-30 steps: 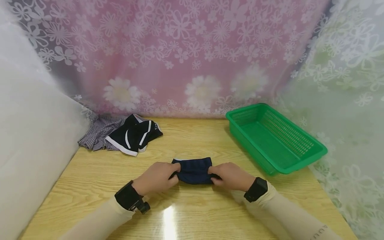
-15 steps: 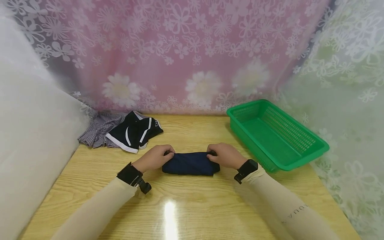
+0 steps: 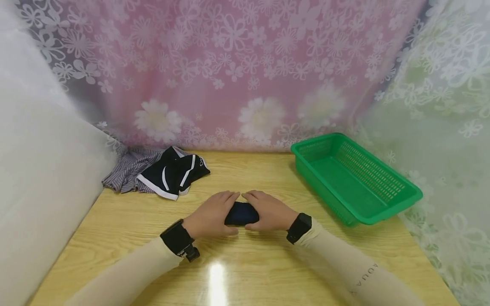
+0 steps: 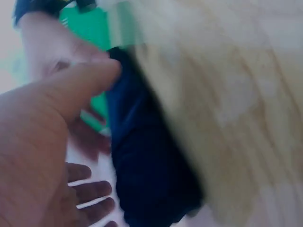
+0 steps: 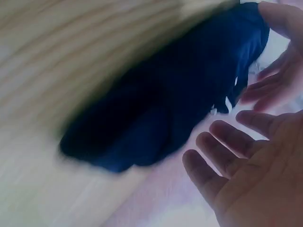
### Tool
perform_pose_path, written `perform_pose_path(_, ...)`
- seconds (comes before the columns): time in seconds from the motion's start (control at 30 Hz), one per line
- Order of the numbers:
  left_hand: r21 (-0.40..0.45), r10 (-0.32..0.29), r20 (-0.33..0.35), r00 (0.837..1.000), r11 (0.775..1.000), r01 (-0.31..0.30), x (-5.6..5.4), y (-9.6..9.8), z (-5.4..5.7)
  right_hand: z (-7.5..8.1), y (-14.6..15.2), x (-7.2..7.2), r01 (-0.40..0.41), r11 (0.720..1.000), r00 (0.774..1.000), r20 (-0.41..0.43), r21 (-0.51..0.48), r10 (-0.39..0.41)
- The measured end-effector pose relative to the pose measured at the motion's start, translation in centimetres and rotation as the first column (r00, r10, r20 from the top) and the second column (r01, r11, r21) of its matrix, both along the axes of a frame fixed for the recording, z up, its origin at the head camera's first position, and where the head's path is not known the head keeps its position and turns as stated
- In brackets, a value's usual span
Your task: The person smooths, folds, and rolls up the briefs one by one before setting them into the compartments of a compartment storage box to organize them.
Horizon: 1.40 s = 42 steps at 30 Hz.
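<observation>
A folded navy cloth garment (image 3: 242, 213) lies on the wooden table in front of me as a small, thick bundle. My left hand (image 3: 209, 216) lies against its left end and my right hand (image 3: 272, 212) against its right end. In the head view the fingers of both hands reach along its far side, with the thumbs on the near side. Both wrist views are blurred; in the right wrist view the right fingers (image 5: 201, 170) are extended and apart from the garment (image 5: 165, 90). The garment's ends are partly hidden behind the hands in the head view.
A green plastic basket (image 3: 357, 222) with perforated sides stands at the right. Back left, a black garment with white trim (image 3: 174, 172) lies over a grey striped garment (image 3: 124, 172). A pink flowered curtain (image 3: 214, 97) hangs behind the wooden table (image 3: 249, 272).
Both hands first pinched the navy garment's side ends, then its far corners. Now they have moved inward around its ends, and the bundle looks much shorter from side to side.
</observation>
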<state>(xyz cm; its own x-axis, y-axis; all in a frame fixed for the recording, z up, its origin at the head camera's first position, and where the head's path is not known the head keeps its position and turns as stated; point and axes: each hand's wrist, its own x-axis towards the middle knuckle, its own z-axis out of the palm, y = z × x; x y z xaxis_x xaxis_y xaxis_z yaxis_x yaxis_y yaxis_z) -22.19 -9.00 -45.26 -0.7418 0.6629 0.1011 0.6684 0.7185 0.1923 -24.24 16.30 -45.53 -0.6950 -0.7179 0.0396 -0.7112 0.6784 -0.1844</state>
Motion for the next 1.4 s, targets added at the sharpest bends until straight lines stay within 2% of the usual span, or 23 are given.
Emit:
perform_pose_path(0.07, -0.070, -0.002, 0.005, 1.000, 0.998, 0.003, -0.2, 0.5, -0.4, -0.5, -1.0, -0.3, -0.002, 1.000, 1.000, 0.011, 0.031, 0.001)
perform_pose_path(0.13, -0.087, 0.018, 0.024, 1.000, 0.996, -0.016, -0.7, 0.6, -1.0, -1.1, -1.6, -0.7, 0.005, 0.999, 1.000, 0.017, 0.052, -0.005)
perform_pose_path(0.3, -0.060, 0.043, 0.097, 0.994, 0.998, -0.037, -2.2, -0.2, -2.1, -1.6, -1.5, -1.1, 0.045, 0.995, 0.999, 0.024, 0.094, -0.047)
perform_pose_path(0.5, -0.014, 0.040, 0.134, 0.990, 0.999, -0.038, -3.7, -1.2, -2.2, -1.4, -0.3, -1.8, 0.088, 0.989, 0.996, -0.009, 0.120, -0.088)
perform_pose_path(0.57, -0.015, 0.040, 0.135, 0.990, 0.999, -0.038, -4.3, -1.3, -2.1, -1.4, -0.1, -2.3, 0.102, 0.986, 0.995, -0.027, 0.134, -0.099)
perform_pose_path(0.67, -0.024, 0.044, 0.104, 0.994, 0.999, -0.041, -5.5, -1.3, -2.1, -1.5, 0.1, -3.4, 0.117, 0.982, 0.990, -0.099, 0.151, -0.103)
perform_pose_path(0.73, -0.036, 0.051, 0.069, 0.996, 0.998, -0.049, -6.5, -1.3, -2.2, -1.6, 0.1, -4.3, 0.127, 0.981, 0.983, -0.152, 0.146, -0.105)
perform_pose_path(0.8, -0.037, 0.058, 0.065, 0.996, 0.998, -0.056, -7.4, -1.2, -2.3, -1.6, 0.2, -5.2, 0.131, 0.983, 0.980, -0.168, 0.126, -0.109)
perform_pose_path(0.87, -0.040, 0.067, 0.097, 0.993, 0.997, -0.063, -8.1, -1.2, -2.3, -1.7, 0.4, -5.9, 0.131, 0.985, 0.983, -0.140, 0.111, -0.116)
perform_pose_path(0.93, -0.047, 0.080, 0.134, 0.988, 0.996, -0.074, -8.4, -1.3, -2.4, -1.8, 0.6, -6.5, 0.129, 0.986, 0.990, -0.076, 0.105, -0.121)
perform_pose_path(1.07, 0.016, 0.124, 0.210, 0.970, 0.991, -0.130, -8.5, -1.6, -1.5, -1.2, 1.4, -7.2, 0.161, 0.985, 0.983, 0.077, 0.056, -0.165)
perform_pose_path(1.17, 0.107, 0.172, 0.218, 0.961, 0.974, -0.199, -8.8, -1.8, 0.0, 0.2, 1.6, -7.8, 0.192, 0.981, 0.975, 0.118, -0.010, -0.190)
perform_pose_path(1.23, 0.145, 0.209, 0.186, 0.960, 0.961, -0.237, -9.1, -2.0, 1.1, 1.2, 1.2, -8.2, 0.201, 0.979, 0.973, 0.124, -0.035, -0.196)
perform_pose_path(1.33, 0.162, 0.277, 0.132, 0.952, 0.941, -0.296, -9.8, -2.2, 2.2, 2.9, -0.1, -8.4, 0.190, 0.982, 0.970, 0.153, 0.005, -0.188)
perform_pose_path(1.4, 0.157, 0.294, 0.125, 0.947, 0.937, -0.312, -10.0, -2.3, 2.7, 3.6, -1.5, -8.2, 0.164, 0.982, 0.964, 0.194, 0.093, -0.179)
